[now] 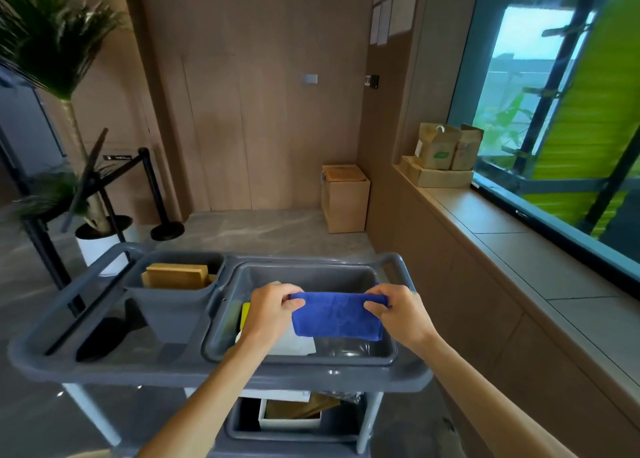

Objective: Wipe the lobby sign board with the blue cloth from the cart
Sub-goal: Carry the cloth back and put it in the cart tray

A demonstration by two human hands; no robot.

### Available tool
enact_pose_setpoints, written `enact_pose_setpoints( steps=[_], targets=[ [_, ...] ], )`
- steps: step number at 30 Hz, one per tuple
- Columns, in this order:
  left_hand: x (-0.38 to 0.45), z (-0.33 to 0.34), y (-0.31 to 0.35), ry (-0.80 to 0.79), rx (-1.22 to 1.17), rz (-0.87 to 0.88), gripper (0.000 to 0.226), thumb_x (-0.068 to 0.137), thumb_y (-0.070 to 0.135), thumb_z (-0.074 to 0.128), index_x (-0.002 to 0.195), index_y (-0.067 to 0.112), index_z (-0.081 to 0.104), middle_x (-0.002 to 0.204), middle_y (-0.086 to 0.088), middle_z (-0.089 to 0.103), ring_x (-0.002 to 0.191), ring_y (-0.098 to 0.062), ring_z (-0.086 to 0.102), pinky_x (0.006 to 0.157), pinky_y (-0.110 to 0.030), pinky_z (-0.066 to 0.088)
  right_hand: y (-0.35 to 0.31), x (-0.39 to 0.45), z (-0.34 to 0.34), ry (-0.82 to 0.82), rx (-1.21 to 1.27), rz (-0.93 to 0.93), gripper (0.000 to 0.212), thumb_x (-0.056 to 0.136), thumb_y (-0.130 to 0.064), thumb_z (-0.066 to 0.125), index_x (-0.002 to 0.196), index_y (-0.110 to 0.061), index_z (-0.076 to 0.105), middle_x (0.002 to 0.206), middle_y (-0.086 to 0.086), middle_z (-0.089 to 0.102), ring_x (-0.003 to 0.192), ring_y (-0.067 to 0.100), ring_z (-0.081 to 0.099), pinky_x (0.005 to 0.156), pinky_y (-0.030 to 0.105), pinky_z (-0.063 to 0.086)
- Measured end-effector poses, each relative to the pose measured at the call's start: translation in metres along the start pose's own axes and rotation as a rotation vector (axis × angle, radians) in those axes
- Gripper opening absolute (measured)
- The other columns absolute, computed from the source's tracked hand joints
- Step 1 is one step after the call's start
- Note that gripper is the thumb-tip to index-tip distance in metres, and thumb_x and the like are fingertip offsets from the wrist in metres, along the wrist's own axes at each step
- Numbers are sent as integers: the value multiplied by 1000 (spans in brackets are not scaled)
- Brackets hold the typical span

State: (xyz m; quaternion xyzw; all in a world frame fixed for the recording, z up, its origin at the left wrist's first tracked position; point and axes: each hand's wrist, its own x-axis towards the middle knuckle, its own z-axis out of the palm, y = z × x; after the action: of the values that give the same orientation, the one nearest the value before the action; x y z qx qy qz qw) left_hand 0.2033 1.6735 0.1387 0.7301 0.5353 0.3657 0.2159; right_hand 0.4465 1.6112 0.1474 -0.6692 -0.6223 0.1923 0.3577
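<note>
Fingers point(294, 301) pinching blue cloth point(337, 315) corners, above bin point(311, 274)

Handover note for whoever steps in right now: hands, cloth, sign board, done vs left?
Left hand and right hand: each pinches a top corner of the blue cloth, stretched between them.
Cloth hangs above the large grey bin on the cart, lifted clear of it.
Sign board: likely the tilted dark panel on a stand, far left by the plant; too blurred to confirm.
Done: cloth picked up.
Left: walk to the board, wipe it.
</note>
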Motion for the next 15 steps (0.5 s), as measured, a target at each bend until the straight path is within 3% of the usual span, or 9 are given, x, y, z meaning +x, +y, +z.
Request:
enact_pose_setpoints(
  steps=[7, 12, 15],
  targets=[
    [80, 17, -29, -55, -20, 13, 14, 83, 5, 70, 89, 14, 78, 79, 2, 67, 75, -16, 61, 65, -13, 40, 12, 76, 23, 40, 3, 63, 16, 93, -16, 67, 91, -30, 73, 77, -19, 68, 76, -3, 64, 59, 4, 45],
    [122, 37, -50, -126, -40, 9, 15, 86, 5, 68, 98, 11, 77, 92, -5, 72, 83, -18, 63, 71, -21, 43, 25, 111, 41, 87, 37, 127, 17, 93, -14, 67, 93, -28, 75, 80, -18, 70, 80, -3, 66, 61, 5, 45],
    [135, 50, -59, -162, -50, 0, 18, 89, 5, 66, 103, 10, 76, 98, -6, 71, 87, -18, 63, 69, -12, 41, 37, 123, 50, 95, 60, 182, 17, 93, -13, 67, 101, -25, 76, 89, -11, 74, 85, 0, 66, 65, 7, 46]
  ],
)
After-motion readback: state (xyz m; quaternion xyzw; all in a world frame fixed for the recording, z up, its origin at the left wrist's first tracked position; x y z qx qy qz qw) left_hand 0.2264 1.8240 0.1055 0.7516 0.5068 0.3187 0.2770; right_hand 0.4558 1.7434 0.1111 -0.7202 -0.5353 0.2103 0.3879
